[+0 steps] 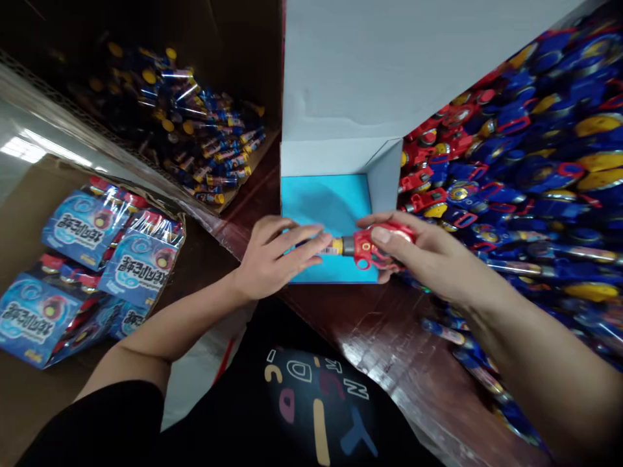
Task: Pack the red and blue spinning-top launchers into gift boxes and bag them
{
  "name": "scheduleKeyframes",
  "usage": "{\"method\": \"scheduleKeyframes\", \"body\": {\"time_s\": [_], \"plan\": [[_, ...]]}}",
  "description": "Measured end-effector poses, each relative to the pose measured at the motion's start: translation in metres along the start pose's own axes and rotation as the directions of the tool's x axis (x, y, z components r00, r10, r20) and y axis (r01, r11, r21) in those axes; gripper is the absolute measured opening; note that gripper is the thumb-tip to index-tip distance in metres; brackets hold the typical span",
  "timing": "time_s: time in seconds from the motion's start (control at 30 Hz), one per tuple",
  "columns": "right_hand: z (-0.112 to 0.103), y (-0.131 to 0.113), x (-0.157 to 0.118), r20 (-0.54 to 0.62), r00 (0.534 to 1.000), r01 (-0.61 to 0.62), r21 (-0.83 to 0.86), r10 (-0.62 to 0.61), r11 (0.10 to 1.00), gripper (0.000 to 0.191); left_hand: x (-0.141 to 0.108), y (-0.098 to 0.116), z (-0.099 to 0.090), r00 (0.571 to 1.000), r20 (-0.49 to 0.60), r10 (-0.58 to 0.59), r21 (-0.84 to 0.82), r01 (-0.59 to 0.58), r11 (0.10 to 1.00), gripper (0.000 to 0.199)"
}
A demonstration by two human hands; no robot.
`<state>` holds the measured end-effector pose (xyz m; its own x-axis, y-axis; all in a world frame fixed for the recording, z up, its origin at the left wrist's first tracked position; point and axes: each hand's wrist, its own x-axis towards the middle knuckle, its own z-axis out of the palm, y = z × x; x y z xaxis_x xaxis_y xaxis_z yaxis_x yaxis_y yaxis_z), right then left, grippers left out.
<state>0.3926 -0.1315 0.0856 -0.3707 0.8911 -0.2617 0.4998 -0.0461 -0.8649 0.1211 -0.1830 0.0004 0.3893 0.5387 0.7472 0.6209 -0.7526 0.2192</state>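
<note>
My right hand [413, 250] grips a red plastic toy gun [365, 246] with a short grey barrel that points left. At the barrel's end is a small printed tube [335, 247] with a yellow end, and I cannot tell how far it sits inside. The fingers of my left hand [285, 256] close around the tube's other end and hide most of it. Both hands are above an open carton [331, 201] with a light blue bottom and a raised white lid flap [370, 65].
A deep brown box [243, 52] at the upper left holds many small yellow-capped tubes [219, 155]. Blue packaged toys [139, 266] fill another carton on the left. Red and blue toys [511, 175] are heaped on the right. The dark red tabletop [335, 311] is shiny.
</note>
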Motion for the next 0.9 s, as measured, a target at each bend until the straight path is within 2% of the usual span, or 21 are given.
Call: {"method": "scheduleKeyframes", "body": {"time_s": [0.03, 0.07, 0.1, 0.13, 0.17, 0.2, 0.27, 0.37, 0.47, 0.63, 0.7, 0.77, 0.8, 0.83, 0.87, 0.9], "plan": [[-0.004, -0.003, 0.010, -0.088, 0.988, 0.111, -0.143, -0.125, 0.983, 0.061, -0.005, 0.008, 0.004, 1.000, 0.005, -0.031, 0.056, 0.031, 0.998, 0.060], [-0.007, -0.006, 0.021, -0.157, 0.949, 0.215, -0.315, -0.274, 0.924, 0.062, -0.009, 0.016, 0.011, 0.997, 0.047, -0.055, 0.094, 0.050, 0.994, 0.069], [-0.009, -0.009, 0.035, -0.182, 0.891, 0.286, -0.487, -0.416, 0.825, 0.062, -0.014, 0.026, 0.020, 0.990, 0.124, -0.074, 0.118, 0.059, 0.991, 0.075], [-0.009, -0.013, 0.049, -0.159, 0.839, 0.318, -0.633, -0.521, 0.706, 0.063, -0.019, 0.035, 0.030, 0.971, 0.222, -0.083, 0.136, 0.054, 0.989, 0.075], [-0.007, -0.017, 0.063, -0.095, 0.811, 0.325, -0.746, -0.577, 0.581, 0.063, -0.023, 0.042, 0.041, 0.943, 0.325, -0.076, 0.148, 0.029, 0.989, 0.067], [-0.004, -0.021, 0.076, -0.012, 0.812, 0.324, -0.823, -0.584, 0.467, 0.061, -0.027, 0.048, 0.053, 0.909, 0.413, -0.060, 0.157, -0.006, 0.988, 0.056], [0.005, -0.029, 0.097, 0.140, 0.837, 0.341, -0.890, -0.529, 0.303, 0.053, -0.031, 0.052, 0.072, 0.859, 0.511, -0.024, 0.145, -0.059, 0.988, 0.046], [0.015, -0.041, 0.114, 0.324, 0.843, 0.421, -0.894, -0.430, 0.152, 0.042, -0.032, 0.050, 0.087, 0.832, 0.555, 0.019, 0.082, -0.078, 0.994, 0.047], [0.015, -0.049, 0.126, 0.406, 0.820, 0.490, -0.862, -0.404, 0.128, 0.045, -0.031, 0.051, 0.095, 0.850, 0.527, 0.031, 0.090, -0.093, 0.992, 0.046], [0.007, -0.043, 0.145, 0.338, 0.788, 0.543, -0.774, -0.514, 0.324, 0.061, -0.029, 0.062, 0.101, 0.875, 0.484, 0.002, 0.093, -0.053, 0.994, 0.041], [0.010, -0.038, 0.146, 0.281, 0.775, 0.540, -0.760, -0.566, 0.362, 0.058, -0.022, 0.056, 0.088, 0.915, 0.400, 0.058, -0.009, -0.060, 0.998, 0.034], [0.018, -0.034, 0.143, 0.244, 0.782, 0.507, -0.784, -0.573, 0.358, 0.051, -0.010, 0.037, 0.060, 0.973, 0.223, 0.056, -0.076, -0.040, 0.996, 0.029], [0.022, -0.034, 0.139, 0.237, 0.794, 0.485, -0.801, -0.559, 0.350, 0.049, -0.004, 0.021, 0.043, 0.992, 0.128, 0.000, -0.061, 0.008, 0.998, 0.029], [0.026, -0.034, 0.134, 0.233, 0.810, 0.464, -0.815, -0.538, 0.346, 0.049, 0.003, 0.002, 0.026, 0.990, 0.048, -0.131, 0.039, 0.129, 0.991, 0.030], [0.028, -0.036, 0.129, 0.234, 0.825, 0.450, -0.823, -0.515, 0.346, 0.052, 0.009, -0.020, 0.011, 0.954, -0.023, -0.298, 0.191, 0.297, 0.936, 0.031], [0.028, -0.037, 0.123, 0.229, 0.833, 0.440, -0.825, -0.503, 0.354, 0.055, 0.015, -0.044, -0.001, 0.891, -0.052, -0.451, 0.342, 0.440, 0.830, 0.036]]}}
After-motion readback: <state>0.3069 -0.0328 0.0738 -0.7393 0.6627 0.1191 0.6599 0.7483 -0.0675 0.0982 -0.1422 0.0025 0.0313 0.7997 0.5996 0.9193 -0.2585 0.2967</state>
